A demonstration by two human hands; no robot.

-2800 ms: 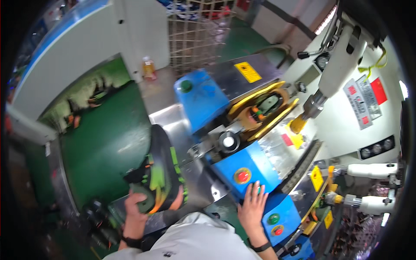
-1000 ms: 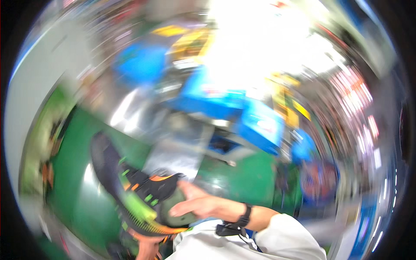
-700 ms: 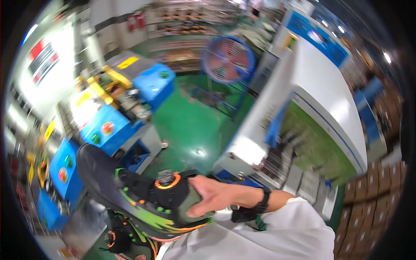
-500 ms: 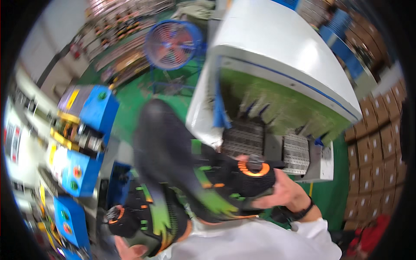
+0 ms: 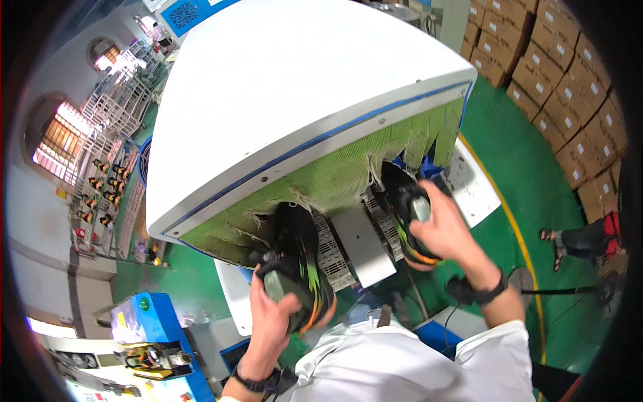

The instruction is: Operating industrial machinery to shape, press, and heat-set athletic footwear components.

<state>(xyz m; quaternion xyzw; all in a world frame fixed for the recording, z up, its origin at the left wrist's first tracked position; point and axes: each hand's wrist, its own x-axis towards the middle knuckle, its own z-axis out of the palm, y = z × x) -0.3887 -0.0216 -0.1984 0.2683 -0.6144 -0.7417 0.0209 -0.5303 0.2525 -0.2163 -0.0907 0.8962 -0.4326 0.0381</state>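
My left hand is closed on the heel of a black shoe with green and orange markings. My right hand grips the heel of a matching shoe. Both shoes point away from me, their toes under the torn green mesh curtain of a large white machine, which hides the toe tips. Beneath the left shoe runs a slotted metal conveyor; a second slotted conveyor lies beside the right shoe. A plain pale panel separates the two conveyors.
Stacked cardboard boxes stand at the far right, and a person's leg shows below them. A yellow line crosses the green floor. Blue equipment is at lower left, with racks of shoes behind it.
My view has turned toward the white machine. Both shoes have moved from in front of me to its opening, toes now under the green curtain. Each hand still holds a shoe.
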